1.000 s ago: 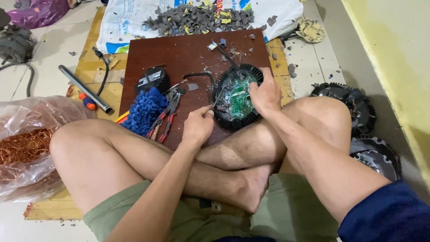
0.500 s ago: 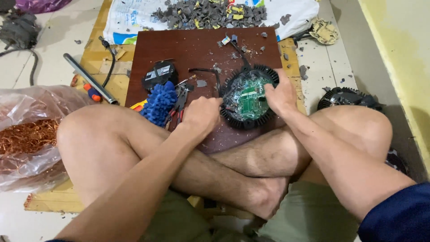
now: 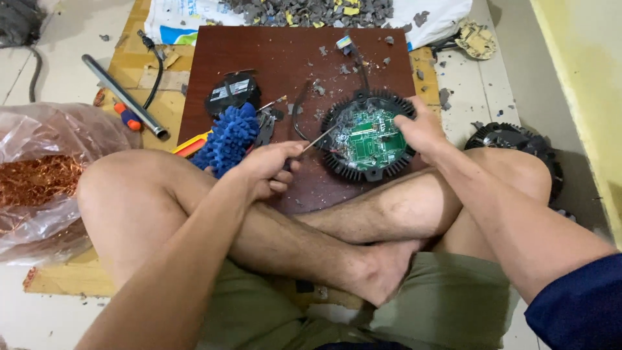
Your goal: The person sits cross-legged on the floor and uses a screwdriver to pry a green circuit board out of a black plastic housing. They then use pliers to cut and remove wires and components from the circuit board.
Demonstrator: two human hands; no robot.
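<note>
I sit cross-legged before a dark brown board. On it lies a round black finned housing with a green circuit board inside. My right hand grips the housing's right rim. My left hand is closed on a thin screwdriver whose metal tip points into the housing's left side. A blue fuzzy mitt lies just left of my left hand.
A clear bag of copper wire sits at the left. A grey metal pipe, pliers and a small black part lie nearby. Grey rubble is heaped on a white sack at the top. Another black finned housing rests at the right.
My left hand has taken the screwdriver and shifted so its tip now points at the housing's left edge. My right hand stays on the rim. The view has tilted down a little.
</note>
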